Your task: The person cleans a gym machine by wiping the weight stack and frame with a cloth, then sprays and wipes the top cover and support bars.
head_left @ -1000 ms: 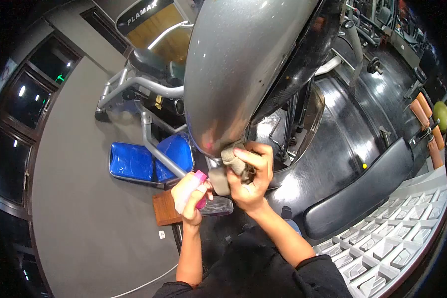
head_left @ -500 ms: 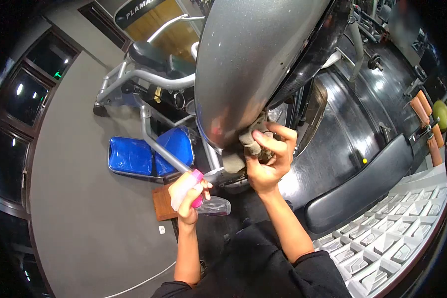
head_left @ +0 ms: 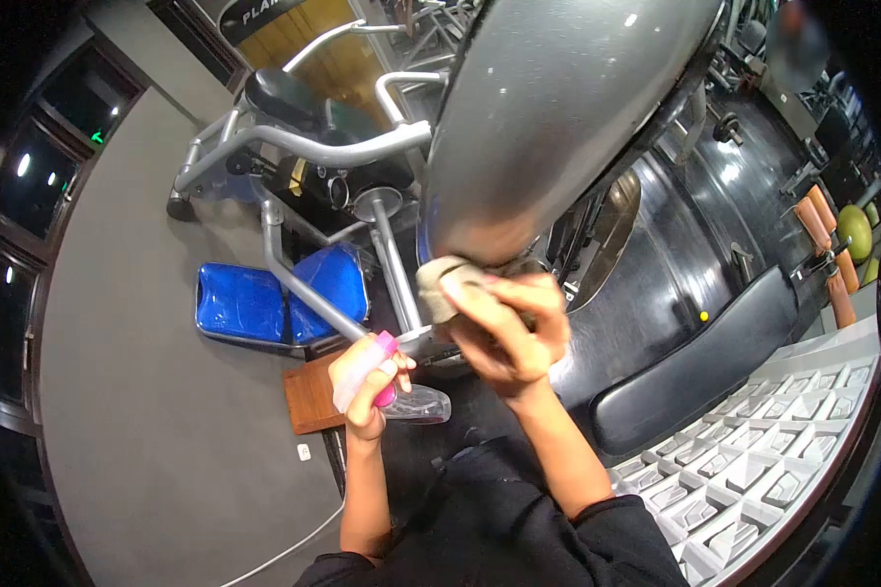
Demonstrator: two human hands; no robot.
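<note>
My left hand (head_left: 365, 383) is wrapped round the pink-topped neck of a clear spray bottle (head_left: 423, 404), which lies on its side in the grip. In my right hand (head_left: 512, 333), slightly smeared by motion, is a bunched greyish cloth (head_left: 439, 286). The cloth is pressed against the lower end of a glossy grey machine cover (head_left: 558, 108), and part of it is hidden behind my fingers. A blurred reflection of the hand shows on the cover just above it.
Left of the cover stand a grey-tubed exercise machine (head_left: 303, 147) and blue pads (head_left: 240, 301). Near my left hand is a wooden block (head_left: 310, 396). To the right are a black padded bench (head_left: 695, 362) and a white lattice panel (head_left: 764, 450). A person (head_left: 798, 44) appears blurred at the upper right.
My right hand has moved left with the cloth along the cover's lower end and turned more palm-down. My left hand still holds the spray bottle. The view has shifted slightly.
</note>
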